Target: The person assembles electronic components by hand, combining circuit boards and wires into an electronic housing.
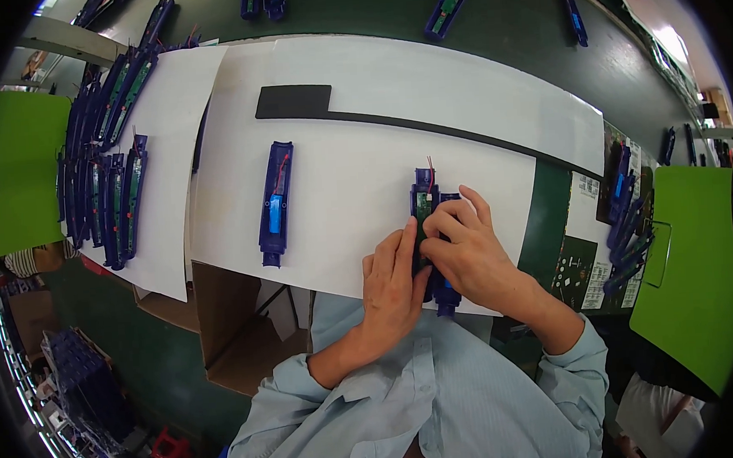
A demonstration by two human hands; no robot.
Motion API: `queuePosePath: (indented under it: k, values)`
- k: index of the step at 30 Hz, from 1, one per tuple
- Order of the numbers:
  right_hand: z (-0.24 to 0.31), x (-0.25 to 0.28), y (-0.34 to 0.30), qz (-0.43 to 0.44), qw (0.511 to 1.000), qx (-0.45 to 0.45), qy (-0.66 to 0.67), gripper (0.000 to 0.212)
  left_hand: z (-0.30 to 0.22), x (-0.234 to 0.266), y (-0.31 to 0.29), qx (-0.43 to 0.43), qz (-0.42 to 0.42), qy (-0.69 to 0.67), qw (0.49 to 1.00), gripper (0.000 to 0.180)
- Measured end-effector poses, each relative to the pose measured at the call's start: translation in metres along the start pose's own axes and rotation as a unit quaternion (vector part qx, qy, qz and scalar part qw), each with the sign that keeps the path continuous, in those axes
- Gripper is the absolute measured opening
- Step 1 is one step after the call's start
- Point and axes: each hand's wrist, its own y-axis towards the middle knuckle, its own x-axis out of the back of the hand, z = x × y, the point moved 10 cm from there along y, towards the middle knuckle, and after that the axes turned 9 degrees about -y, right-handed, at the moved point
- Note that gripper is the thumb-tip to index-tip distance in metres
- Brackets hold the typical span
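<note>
Two bare hands counted, two dark blue half-shells beneath them: one board-fitted shell (423, 202) with a green circuit board and thin wires at its 12 o'clock end, and one neighbouring shell (445, 300) just beside it at 3 o'clock, mostly covered. One lone shell (276, 205) with a blue cell and red wire is seen well apart at 10 o'clock from the hands, on the white sheet (338, 180). One black strip (293, 101) is stretched from 11 to 2 o'clock. Two green panels, one at 9 (11, 175), one at 3 (696, 267). Shell piles at 10 (120, 185) and 3 o'clock (625, 230) are too overlapped to be counted. The board-fitted shell is placed between the hands, its upper end left exposed at 11 o'clock. Its left edge is touched by the extended fingers of the left hand (391, 279); gripping or mere steadying cannot be told. The right hand (471, 252) is curled over both shells, fingers bent; anything pinched is hidden.
</note>
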Motion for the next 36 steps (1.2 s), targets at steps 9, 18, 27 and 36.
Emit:
queuePosePath:
  k: [9,18,27,36]
  values:
    - [-0.073,0.032,0.117,-0.131,0.959,-0.114,0.224,0.016,0.003,0.092,0.078,-0.096,-0.122,0.145,0.977,0.054]
    - [-0.065,-0.031,0.207,-0.145,0.987,-0.066,0.013,0.029,0.078,0.113,0.163,-0.061,-0.145,0.275,0.949,0.059]
    - [-0.083,-0.003,0.183,-0.180,0.937,-0.146,0.261,0.019,0.076,0.112,0.167,-0.048,-0.136,0.245,0.959,0.058]
    - [-0.095,0.032,-0.030,-0.097,0.903,-0.239,0.344,0.014,-0.040,0.034,-0.007,-0.202,0.016,0.033,0.979,0.033]
